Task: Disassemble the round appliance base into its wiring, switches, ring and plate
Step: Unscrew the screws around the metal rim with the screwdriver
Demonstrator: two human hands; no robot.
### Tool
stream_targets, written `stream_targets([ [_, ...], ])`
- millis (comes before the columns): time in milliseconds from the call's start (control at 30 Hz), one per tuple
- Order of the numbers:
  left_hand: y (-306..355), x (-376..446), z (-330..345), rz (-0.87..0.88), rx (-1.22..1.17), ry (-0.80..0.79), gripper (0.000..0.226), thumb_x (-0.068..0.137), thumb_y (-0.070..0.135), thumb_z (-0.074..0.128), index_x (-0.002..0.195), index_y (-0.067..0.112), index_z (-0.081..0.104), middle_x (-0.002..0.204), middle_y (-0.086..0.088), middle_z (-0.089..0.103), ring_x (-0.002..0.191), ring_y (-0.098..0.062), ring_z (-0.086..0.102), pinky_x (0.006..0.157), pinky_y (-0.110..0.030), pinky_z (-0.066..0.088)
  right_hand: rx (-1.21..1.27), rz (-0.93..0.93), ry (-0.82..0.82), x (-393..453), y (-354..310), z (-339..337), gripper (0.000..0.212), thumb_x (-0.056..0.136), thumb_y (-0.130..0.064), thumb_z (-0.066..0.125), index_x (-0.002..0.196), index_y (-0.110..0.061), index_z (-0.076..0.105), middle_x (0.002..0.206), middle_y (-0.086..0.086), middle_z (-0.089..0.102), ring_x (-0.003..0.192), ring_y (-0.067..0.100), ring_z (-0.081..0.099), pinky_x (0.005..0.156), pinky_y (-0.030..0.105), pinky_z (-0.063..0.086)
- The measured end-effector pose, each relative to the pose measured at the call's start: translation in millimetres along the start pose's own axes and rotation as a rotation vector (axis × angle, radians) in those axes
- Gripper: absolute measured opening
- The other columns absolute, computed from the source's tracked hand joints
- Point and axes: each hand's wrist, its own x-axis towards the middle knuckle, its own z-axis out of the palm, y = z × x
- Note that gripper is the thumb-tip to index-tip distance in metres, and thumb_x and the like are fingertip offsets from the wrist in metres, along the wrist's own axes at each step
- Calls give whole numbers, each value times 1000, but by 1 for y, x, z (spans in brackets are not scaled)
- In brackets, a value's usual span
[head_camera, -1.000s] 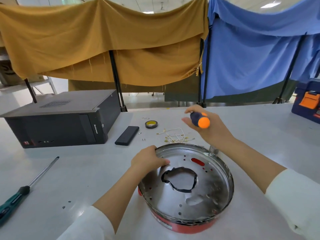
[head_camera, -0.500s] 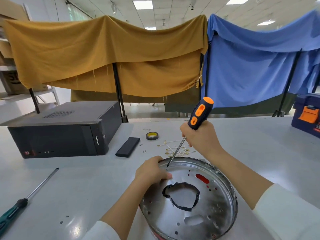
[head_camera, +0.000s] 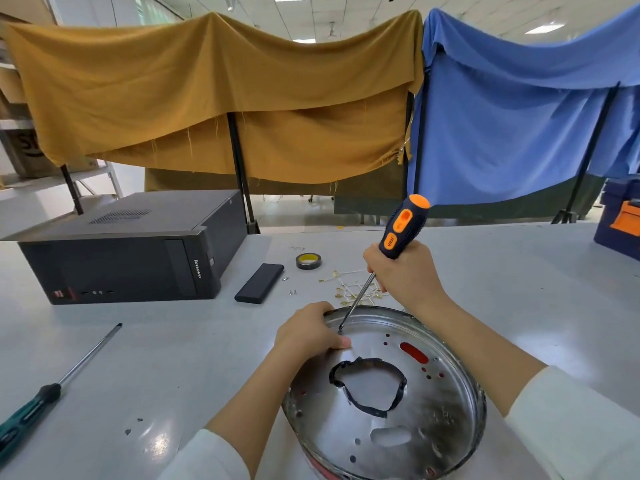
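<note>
Round appliance base (head_camera: 408, 403) sits near the table's front edge, under me. It looks to be thin sheet metal: stiff, light, likely to skate, rim edges probably sharp. Best held at the rim. Shiny silver plate, punched holes, ragged black-edged central cut-out, red ring below. My left hand (head_camera: 308, 332) grips the far-left rim. My right hand (head_camera: 403, 275) wraps the screwdriver (head_camera: 384, 258), tip on the plate.
</note>
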Motion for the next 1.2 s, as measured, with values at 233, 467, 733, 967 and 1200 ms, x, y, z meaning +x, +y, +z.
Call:
stream_targets([
  [233,1,-1,-1,-9,-19,-10,45,66,43,77,104,31,55,99,9,61,94,-17,57,77,-31,46,-23,-4,-6,-2,-2,-1,22,76,-13,60,66,6,57,52,12,47,40,11,40,40,17,40],
  [467,2,-3,-2,-15,-10,-11,45,66,44,76,104,31,55,100,9,61,95,-17,58,77,-31,45,-60,-9,-10,-5,-2,-1,25,75,-17,59,68,7,56,53,14,47,47,16,40,47,28,40],
  [733,2,-3,-2,-9,-8,-12,46,67,43,76,105,30,55,101,7,63,94,-17,58,80,-33,47,-123,48,9,1,-12,5,31,76,-22,57,72,9,58,57,19,52,45,14,41,45,25,39],
  [967,2,-6,0,-12,6,5,53,65,46,74,112,31,55,107,9,62,97,-15,57,80,-32,47,-232,72,-29,30,-22,27,30,81,-26,53,78,3,60,78,22,65,61,30,57,59,42,52],
  [1200,0,-5,2,-8,5,24,57,64,49,73,115,34,54,110,12,60,100,-14,56,74,-28,43,-245,48,-116,36,-26,51,27,82,-29,54,61,-14,46,48,0,47,45,18,55,45,25,38],
])
